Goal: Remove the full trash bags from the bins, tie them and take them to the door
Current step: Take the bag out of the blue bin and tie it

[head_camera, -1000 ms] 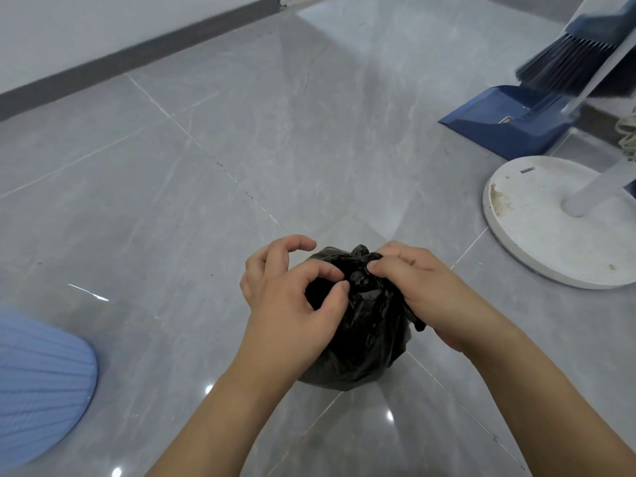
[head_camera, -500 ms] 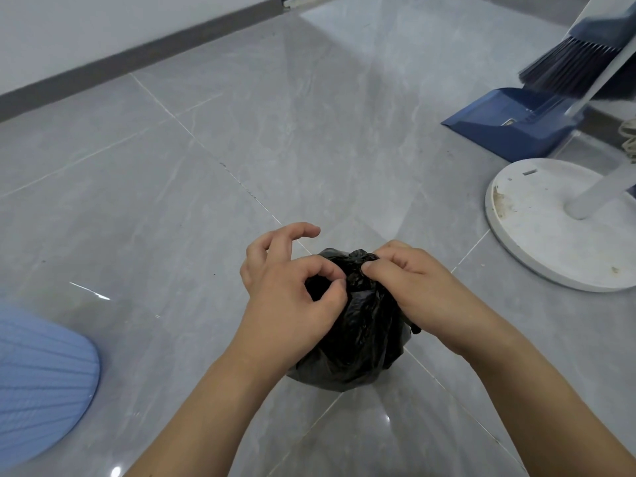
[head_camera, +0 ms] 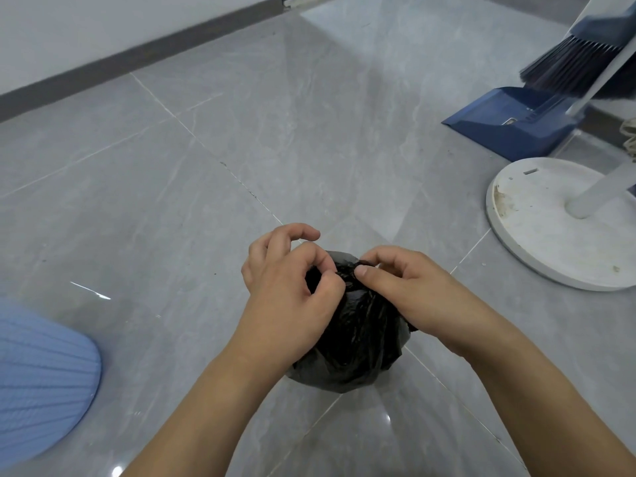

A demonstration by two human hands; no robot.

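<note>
Over grey floor, both hands' grips apparently pinched on black trash bag (head_camera: 358, 332).

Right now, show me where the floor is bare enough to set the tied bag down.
Bare tile runs from the hands up to the wall's baseboard, and between the bag and the blue ribbed thing. Crowded at right: the fan base, dustpan and broom sit close together.

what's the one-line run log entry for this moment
stage: tying | left hand: pinching neck of black trash bag | right hand: pinching neck | bag: on floor
</note>
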